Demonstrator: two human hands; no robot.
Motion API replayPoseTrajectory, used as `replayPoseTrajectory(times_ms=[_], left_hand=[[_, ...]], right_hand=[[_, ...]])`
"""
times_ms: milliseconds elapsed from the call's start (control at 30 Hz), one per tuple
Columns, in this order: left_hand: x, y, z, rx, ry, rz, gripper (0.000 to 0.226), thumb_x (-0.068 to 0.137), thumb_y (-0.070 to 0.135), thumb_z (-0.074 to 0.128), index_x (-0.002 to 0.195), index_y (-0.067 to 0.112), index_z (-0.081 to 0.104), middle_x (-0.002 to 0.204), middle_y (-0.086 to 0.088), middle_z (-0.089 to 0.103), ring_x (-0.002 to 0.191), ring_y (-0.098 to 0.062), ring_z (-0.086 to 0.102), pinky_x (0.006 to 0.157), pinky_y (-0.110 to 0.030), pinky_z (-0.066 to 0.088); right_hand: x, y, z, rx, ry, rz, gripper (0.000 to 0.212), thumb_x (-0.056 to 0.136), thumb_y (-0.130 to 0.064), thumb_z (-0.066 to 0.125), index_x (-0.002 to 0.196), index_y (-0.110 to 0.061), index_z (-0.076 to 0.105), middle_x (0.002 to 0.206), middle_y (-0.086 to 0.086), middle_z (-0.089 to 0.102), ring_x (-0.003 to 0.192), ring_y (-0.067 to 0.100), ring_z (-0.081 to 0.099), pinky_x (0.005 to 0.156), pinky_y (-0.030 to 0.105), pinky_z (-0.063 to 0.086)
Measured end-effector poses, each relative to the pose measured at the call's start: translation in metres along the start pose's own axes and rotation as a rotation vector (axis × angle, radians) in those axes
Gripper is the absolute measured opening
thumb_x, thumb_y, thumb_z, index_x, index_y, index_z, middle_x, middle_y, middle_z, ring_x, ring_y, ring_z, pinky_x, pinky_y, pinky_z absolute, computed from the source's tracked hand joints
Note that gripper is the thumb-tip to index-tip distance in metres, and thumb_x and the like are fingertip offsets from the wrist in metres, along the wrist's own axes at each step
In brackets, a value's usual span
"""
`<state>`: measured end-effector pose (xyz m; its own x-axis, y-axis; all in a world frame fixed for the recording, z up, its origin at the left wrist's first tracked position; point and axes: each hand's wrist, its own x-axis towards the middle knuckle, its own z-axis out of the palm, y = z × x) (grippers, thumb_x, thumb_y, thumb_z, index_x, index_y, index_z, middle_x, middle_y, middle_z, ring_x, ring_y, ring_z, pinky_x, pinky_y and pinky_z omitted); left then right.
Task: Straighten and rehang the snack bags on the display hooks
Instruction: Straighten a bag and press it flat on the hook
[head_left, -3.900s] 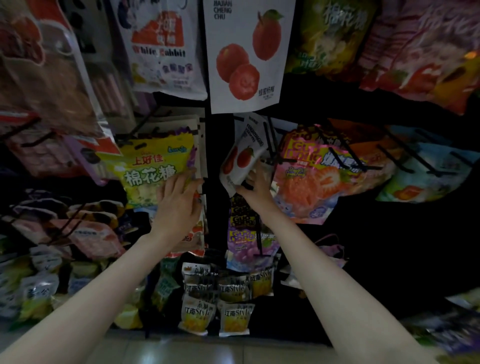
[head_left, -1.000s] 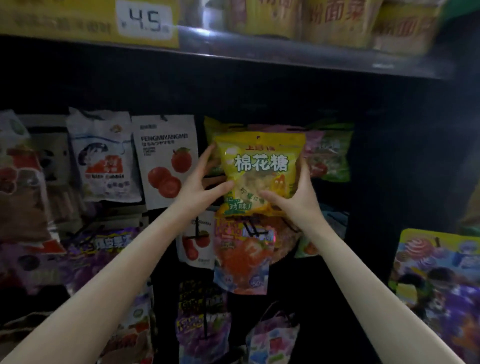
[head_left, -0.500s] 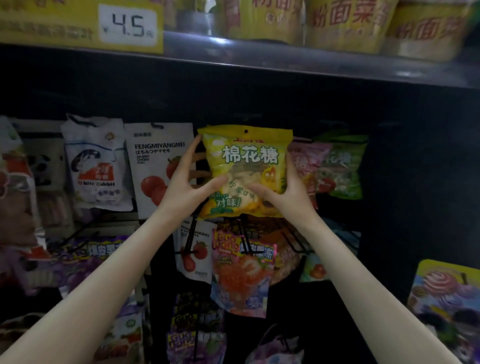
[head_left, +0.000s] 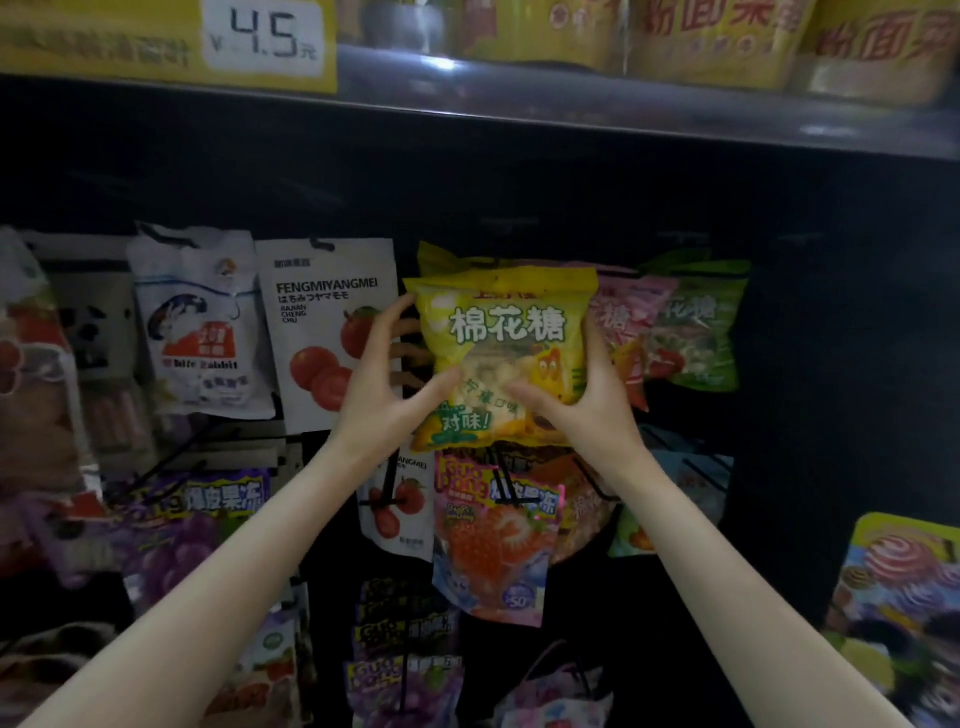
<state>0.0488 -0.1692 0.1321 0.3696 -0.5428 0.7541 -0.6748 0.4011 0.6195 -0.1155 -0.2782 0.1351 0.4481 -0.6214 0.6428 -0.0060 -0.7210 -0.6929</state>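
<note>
A yellow marshmallow bag (head_left: 506, 332) with green lettering is held upright against the top row of the hook display. My left hand (head_left: 382, 382) grips its left edge, thumb across the front and fingers behind. My right hand (head_left: 582, 400) grips its right edge and lower front. Another yellow bag (head_left: 434, 257) peeks out directly behind it. Pink (head_left: 626, 332) and green (head_left: 701, 332) marshmallow bags hang just to the right. The hook at the held bag's top is hidden.
A white bayberry bag (head_left: 324, 332) and a White Rabbit bag (head_left: 200, 322) hang to the left. Black hooks (head_left: 506, 486) jut out below, over a strawberry gummy bag (head_left: 493, 545). A shelf edge (head_left: 519, 98) with a 4.5 price tag (head_left: 265, 36) runs overhead.
From the lower rows my hands have brought the yellow bag up to the top row. Over the last second it has moved slightly up and in toward the display.
</note>
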Motion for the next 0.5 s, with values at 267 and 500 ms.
replayPoseTrajectory(times_ms=[267, 500], left_hand=[[0.027, 0.039, 0.002, 0.5, 0.193, 0.34, 0.045, 0.082, 0.028, 0.047, 0.122, 0.008, 0.054, 0.122, -0.012, 0.046, 0.116, -0.025, 0.04, 0.098, -0.028, 0.031], [0.048, 0.034, 0.025, 0.744, -0.155, 0.302, 0.056, 0.092, 0.04, 0.025, 0.143, 0.019, 0.033, 0.152, 0.0, 0.029, 0.141, -0.018, 0.019, 0.112, -0.031, 0.008]], right_hand=[[0.0, -0.009, -0.001, -0.061, 0.088, -0.091, 0.108, 0.064, -0.045, 0.079, 0.148, -0.024, 0.014, 0.15, -0.011, 0.028, 0.136, 0.001, 0.025, 0.113, 0.026, 0.026], [0.009, -0.002, 0.012, -0.083, 0.136, -0.076, 0.103, 0.068, -0.046, 0.078, 0.148, -0.02, 0.019, 0.147, -0.008, 0.031, 0.135, 0.005, 0.027, 0.109, 0.025, 0.027]])
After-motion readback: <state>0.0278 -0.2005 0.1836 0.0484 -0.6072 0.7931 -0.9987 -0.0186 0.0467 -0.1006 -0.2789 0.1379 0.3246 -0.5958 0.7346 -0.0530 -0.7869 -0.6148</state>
